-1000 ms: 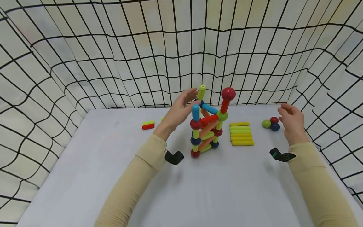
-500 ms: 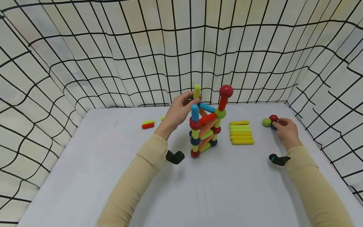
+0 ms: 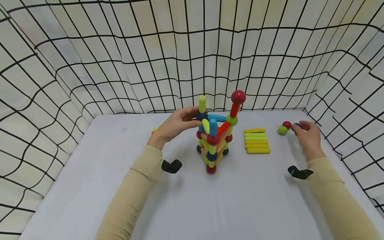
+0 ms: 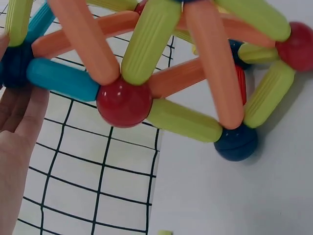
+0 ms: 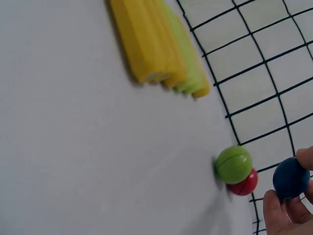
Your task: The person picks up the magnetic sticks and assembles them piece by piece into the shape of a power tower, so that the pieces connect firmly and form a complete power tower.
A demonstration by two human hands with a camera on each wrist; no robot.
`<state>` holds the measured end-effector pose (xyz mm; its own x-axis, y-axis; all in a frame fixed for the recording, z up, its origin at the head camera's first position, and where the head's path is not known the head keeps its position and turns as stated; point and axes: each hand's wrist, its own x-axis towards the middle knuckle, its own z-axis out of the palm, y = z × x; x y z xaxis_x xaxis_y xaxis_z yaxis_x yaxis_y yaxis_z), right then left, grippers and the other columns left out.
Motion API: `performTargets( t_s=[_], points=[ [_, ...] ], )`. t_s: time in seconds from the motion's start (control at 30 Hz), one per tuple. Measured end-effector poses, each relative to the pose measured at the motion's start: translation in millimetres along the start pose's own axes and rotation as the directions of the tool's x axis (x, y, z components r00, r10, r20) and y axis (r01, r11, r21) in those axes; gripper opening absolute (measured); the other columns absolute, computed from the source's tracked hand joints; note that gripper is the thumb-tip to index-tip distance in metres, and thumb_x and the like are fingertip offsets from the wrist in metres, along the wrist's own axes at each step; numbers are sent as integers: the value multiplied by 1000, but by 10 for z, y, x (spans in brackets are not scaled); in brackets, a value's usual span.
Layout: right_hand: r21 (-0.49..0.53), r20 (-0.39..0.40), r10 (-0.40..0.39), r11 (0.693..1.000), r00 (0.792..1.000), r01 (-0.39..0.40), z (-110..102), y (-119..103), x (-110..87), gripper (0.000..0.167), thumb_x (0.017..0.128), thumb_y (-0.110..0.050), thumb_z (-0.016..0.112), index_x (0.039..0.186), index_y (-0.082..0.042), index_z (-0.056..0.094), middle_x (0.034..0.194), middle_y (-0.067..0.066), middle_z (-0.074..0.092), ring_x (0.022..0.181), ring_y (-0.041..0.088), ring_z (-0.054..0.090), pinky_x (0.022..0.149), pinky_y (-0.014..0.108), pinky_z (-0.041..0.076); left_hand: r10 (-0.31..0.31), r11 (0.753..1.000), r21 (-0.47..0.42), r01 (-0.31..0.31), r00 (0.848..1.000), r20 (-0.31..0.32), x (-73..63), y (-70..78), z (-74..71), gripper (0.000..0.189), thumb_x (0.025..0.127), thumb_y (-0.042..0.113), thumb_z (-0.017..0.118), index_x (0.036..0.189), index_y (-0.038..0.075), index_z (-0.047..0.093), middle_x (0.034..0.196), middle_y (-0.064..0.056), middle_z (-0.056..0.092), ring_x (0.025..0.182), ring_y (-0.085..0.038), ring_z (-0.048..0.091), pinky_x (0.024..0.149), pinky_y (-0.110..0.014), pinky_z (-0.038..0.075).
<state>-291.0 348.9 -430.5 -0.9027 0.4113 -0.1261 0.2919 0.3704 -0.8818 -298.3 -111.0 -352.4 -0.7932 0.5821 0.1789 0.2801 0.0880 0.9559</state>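
Note:
A tower of magnetic rods and balls [image 3: 223, 129] stands on the table in the head view, a red ball [image 3: 238, 97] topping its right upright. My left hand [image 3: 175, 125] holds it at the dark blue ball [image 3: 202, 116] high on its left side, under a yellow-green rod [image 3: 202, 103]. Part of that hand shows at the edge of the left wrist view, fingers behind the blue ball [image 4: 14, 66]. On the right, my right hand [image 3: 310, 138] pinches a loose dark blue ball [image 5: 289, 178]. Just left of it lie a green ball [image 3: 282, 130] and a red ball [image 3: 287, 125].
A row of yellow and yellow-green rods [image 3: 257, 142] lies between the tower and the loose balls. My left hand mostly hides small rods [image 3: 154, 129] behind it. Black netting [image 3: 168, 73] over white sheeting encloses the table [image 3: 192, 206] at back and sides.
The right hand has come down to the loose balls, taken the dark blue one and drawn it right. The left hand has gripped the tower and turned it, its left upright shifting left.

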Motion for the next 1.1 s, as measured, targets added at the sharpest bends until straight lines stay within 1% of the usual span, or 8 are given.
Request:
performTargets(
  t_s=[0.13, 0.2, 0.33, 0.5, 0.63, 0.77, 0.87, 1.1],
  points=[
    [102, 33, -61, 993, 998, 57, 7, -263, -145, 64, 95, -45, 57, 146, -11, 39, 126, -5, 46, 113, 11, 55, 112, 38, 35, -13, 1000, 13, 13, 1000, 21, -68, 8, -18, 47, 92, 12, 69, 137, 8, 54, 134, -8, 58, 121, -23, 56, 102, -39, 46],
    [160, 49, -112, 982, 992, 103, 28, -417, -242, 62, 94, -44, 60, 144, -12, 42, 119, -11, 47, 117, 12, 53, 113, 37, 32, -30, 999, 31, 30, 1000, 2, -91, 19, 7, 44, 91, 12, 70, 133, 8, 56, 131, -8, 59, 119, -22, 57, 100, -39, 47],
    [223, 94, -201, 959, 975, 176, 81, -755, -472, 63, 92, -45, 61, 144, -14, 42, 127, -6, 47, 121, 15, 50, 111, 29, 33, -31, 999, 34, 32, 999, -22, -135, 29, 70, 41, 90, 10, 71, 128, 7, 57, 123, -8, 59, 112, -25, 60, 97, -38, 50],
    [299, 147, -337, 911, 930, 283, 167, -1126, -816, 54, 93, -39, 64, 140, -17, 48, 130, -2, 47, 123, 19, 50, 101, 17, 41, 8, 1000, 31, -6, 999, -52, -154, 20, 141, 38, 90, 9, 71, 125, 7, 57, 120, -8, 59, 108, -25, 62, 95, -36, 51],
    [390, 186, -437, 855, 880, 342, 238, -1354, -1077, 48, 93, -30, 66, 137, -15, 52, 131, 2, 47, 120, 19, 50, 88, 11, 43, 16, 998, 65, -7, 992, -129, -157, 14, 191, 36, 90, 13, 71, 123, 8, 56, 117, -8, 59, 108, -23, 62, 96, -36, 51],
    [495, 226, -513, 793, 828, 356, 293, -1517, -1275, 45, 93, -21, 67, 134, -9, 54, 133, 8, 46, 119, 22, 48, 97, 15, 43, 5, 995, 93, 19, 967, -253, -161, 3, 261, 42, 90, 17, 72, 127, 7, 54, 116, -8, 58, 107, -23, 59, 96, -35, 50],
    [506, 241, -559, 770, 793, 389, 334, -1605, -1385, 41, 94, -17, 66, 133, -8, 55, 134, 10, 46, 118, 23, 47, 98, 16, 43, 11, 993, 118, 32, 940, -341, -164, 3, 346, 46, 90, 19, 73, 129, 6, 53, 116, -8, 58, 105, -22, 58, 96, -34, 50],
    [375, 276, -591, 793, 758, 481, 422, -1732, -1532, 38, 98, -21, 61, 134, -13, 55, 133, 6, 49, 118, 23, 49, 97, 18, 44, 138, 968, 249, -24, 883, -448, -149, 57, 610, 44, 89, 16, 73, 125, 2, 53, 118, -9, 57, 110, -20, 55, 95, -33, 50]
  ],
)
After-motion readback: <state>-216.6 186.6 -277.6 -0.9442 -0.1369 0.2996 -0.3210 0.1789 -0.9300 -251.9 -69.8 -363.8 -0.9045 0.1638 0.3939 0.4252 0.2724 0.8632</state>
